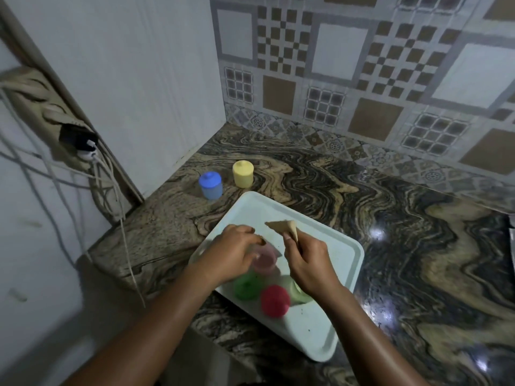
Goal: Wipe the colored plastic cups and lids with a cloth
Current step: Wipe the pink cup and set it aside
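Left forearm [167, 324] and right forearm [370, 330] fill the bottom edge. Left hand [234, 252] curls over the pink cup [264, 260], fingers gripping its top, though it's blurred. The cup stands upright on the white tray [315, 330], just below-left of the right fingers. Right hand [309, 263] pinches a folded cloth [281, 227], its tip pointing left above the cup, apart from it. Green cup [246, 286], red cup [275, 300] and pale cup [295, 292] sit under the wrists. Blue cup [211, 185] and yellow cup [243, 174], both lidded, stand beyond the fingertips, off the tray.

Cups [275, 300] on tray [331, 263] (others [243, 174] behind).

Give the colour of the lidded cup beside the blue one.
The cup is yellow; head view.
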